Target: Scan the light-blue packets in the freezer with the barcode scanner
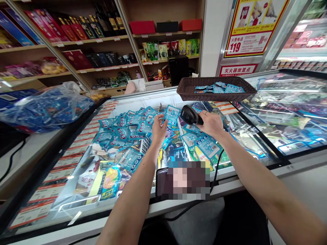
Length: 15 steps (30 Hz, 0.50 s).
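Between the fingers of my left hand [159, 127] is a small blue packet [171, 115], its barcode side up. My right hand [212, 123] is wrapped round a black barcode scanner [189, 115], whose head points left toward that packet. A heap of similar blue packets [122, 127] covers the glass to the left of my left hand. More blue packets [208, 145] lie below the scanner on the right. The scanner's black cable [218, 166] runs down from my right hand over the freezer's front edge.
A brown wicker basket [217, 89] with several blue packets stands at the freezer's back. A phone [162, 183] lies at the front edge of the glass-topped freezer [68, 194]. A plastic bag of blue packets [51, 109] sits at left. Stocked shelves [102, 39] stand behind.
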### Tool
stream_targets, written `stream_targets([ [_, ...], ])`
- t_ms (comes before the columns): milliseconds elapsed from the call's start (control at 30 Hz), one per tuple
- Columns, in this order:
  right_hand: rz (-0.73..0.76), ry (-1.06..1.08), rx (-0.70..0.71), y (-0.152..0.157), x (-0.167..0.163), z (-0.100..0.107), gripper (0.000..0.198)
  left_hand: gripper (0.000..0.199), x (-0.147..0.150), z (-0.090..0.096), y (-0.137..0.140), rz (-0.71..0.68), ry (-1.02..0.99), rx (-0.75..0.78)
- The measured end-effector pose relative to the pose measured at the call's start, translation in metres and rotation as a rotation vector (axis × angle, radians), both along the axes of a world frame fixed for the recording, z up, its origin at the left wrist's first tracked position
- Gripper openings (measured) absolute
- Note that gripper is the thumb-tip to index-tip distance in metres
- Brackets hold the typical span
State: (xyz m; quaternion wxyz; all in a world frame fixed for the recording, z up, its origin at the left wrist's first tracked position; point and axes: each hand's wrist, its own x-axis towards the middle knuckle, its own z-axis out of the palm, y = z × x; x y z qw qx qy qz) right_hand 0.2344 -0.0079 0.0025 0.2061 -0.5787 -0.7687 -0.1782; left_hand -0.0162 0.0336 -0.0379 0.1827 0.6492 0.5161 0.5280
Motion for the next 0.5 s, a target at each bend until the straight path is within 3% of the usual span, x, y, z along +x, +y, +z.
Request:
stream_targets([
  [500,0.112,-0.015,0.026,-0.0002,-0.0036,-0.0021,0.029,0.031,0.0021,0.0085,-0.0081,0.004,0.122,0.009],
])
